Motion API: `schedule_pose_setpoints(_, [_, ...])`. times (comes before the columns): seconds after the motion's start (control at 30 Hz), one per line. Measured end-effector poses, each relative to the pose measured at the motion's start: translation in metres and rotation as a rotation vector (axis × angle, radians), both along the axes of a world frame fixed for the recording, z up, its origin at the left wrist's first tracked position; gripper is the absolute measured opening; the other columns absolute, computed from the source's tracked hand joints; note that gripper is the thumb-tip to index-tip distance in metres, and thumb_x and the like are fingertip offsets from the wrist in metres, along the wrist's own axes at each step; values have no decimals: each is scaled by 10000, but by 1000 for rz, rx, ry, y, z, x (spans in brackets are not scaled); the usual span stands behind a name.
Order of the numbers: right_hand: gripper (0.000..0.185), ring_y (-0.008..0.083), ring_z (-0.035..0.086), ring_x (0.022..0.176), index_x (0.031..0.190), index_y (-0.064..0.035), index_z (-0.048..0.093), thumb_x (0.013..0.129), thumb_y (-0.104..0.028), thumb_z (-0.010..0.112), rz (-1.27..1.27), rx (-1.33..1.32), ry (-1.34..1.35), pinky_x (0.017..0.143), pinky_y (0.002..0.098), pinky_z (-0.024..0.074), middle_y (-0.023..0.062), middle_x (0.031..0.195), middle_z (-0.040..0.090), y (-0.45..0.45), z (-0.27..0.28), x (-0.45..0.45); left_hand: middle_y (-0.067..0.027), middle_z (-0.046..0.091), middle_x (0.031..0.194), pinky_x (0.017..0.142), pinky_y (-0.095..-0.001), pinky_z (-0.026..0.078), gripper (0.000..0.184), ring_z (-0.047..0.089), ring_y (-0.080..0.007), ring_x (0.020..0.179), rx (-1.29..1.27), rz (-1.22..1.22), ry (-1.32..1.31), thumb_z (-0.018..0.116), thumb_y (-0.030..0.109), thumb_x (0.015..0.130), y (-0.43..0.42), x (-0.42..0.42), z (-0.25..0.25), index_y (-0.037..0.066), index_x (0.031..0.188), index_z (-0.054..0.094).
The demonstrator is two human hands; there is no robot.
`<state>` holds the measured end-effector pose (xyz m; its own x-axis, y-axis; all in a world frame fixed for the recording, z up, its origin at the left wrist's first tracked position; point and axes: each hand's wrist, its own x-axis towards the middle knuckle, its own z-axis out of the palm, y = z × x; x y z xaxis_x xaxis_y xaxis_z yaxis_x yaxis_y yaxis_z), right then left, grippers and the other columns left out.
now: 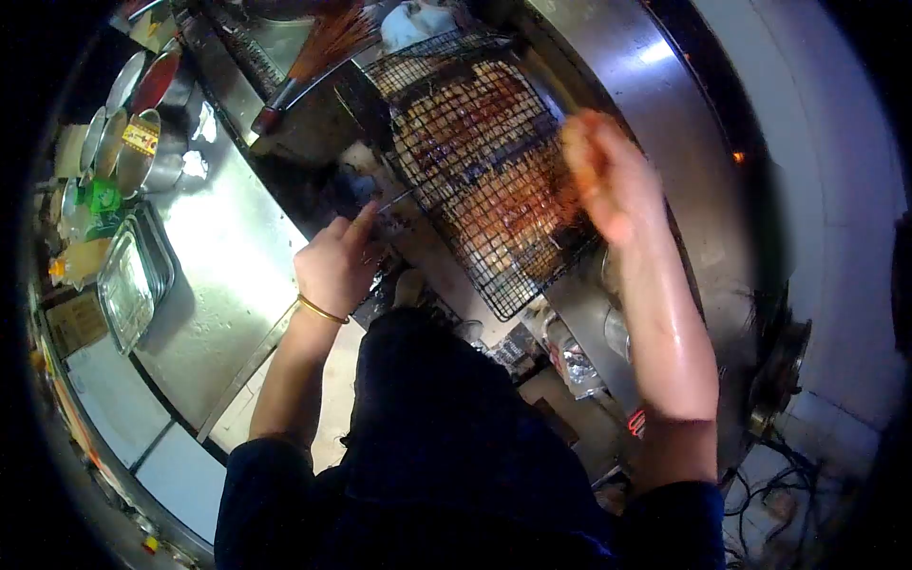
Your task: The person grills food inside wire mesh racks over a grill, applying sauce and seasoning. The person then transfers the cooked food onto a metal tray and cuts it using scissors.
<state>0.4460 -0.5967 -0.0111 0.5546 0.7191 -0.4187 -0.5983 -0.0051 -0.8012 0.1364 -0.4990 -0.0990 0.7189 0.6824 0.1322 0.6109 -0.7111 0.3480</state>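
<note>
A wire grill basket (518, 294) lies tilted in the upper middle of the head view. Browned, reddish food (503, 204), possibly split fish, fills it behind the mesh. My left hand (337, 261), with a gold bangle at the wrist, is closed around the basket's thin handle (397, 201). Over the right edge of the basket hovers my right hand (608, 176), its fingers curled together and reddened. Motion blurs the fingertips, and what they hold is hidden.
On the steel counter (247, 275) at left stand several metal bowls (152, 152) and stacked foil trays (133, 275). A bristle brush (323, 52) lies above the basket. At right runs a steel ledge (646, 47), with cables (779, 475) on the floor below.
</note>
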Motion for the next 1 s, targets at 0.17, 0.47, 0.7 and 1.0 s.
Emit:
schedule_pose_setpoints(0.17, [92,236,635,782,937,41,563,899,-30,518,-234,26,122,684,298,575,139,869,622,56,0,10,-43,563,747,515,-365,478,496,600,-237,645,-6,-15,-27,649,172,727,3,-3,2,222,1215,576])
schedule_pose_setpoints(0.47, [167,237,660,862,1049,67,566,932,-26,491,-448,73,338,763,290,576,165,967,637,44,-13,4,-49,559,752,524,-360,474,494,596,-238,644,-51,6,-4,683,220,727,1,-5,14,223,1210,576])
schedule_pose_setpoints(0.7, [194,185,658,903,1070,33,593,932,-39,476,-397,492,743,769,268,575,134,1002,660,-158,0,13,-93,601,751,600,-331,475,567,566,-238,630,-289,24,-167,740,89,672,-2,-25,25,151,1214,585])
schedule_pose_setpoints(1.0, [299,302,577,1054,1158,-47,566,875,-140,576,-712,-908,-717,868,416,480,148,1163,598,-472,-50,27,87,497,715,498,-145,315,542,372,2,552,-1003,15,-478,658,219,853,-10,-48,81,-28,1297,472])
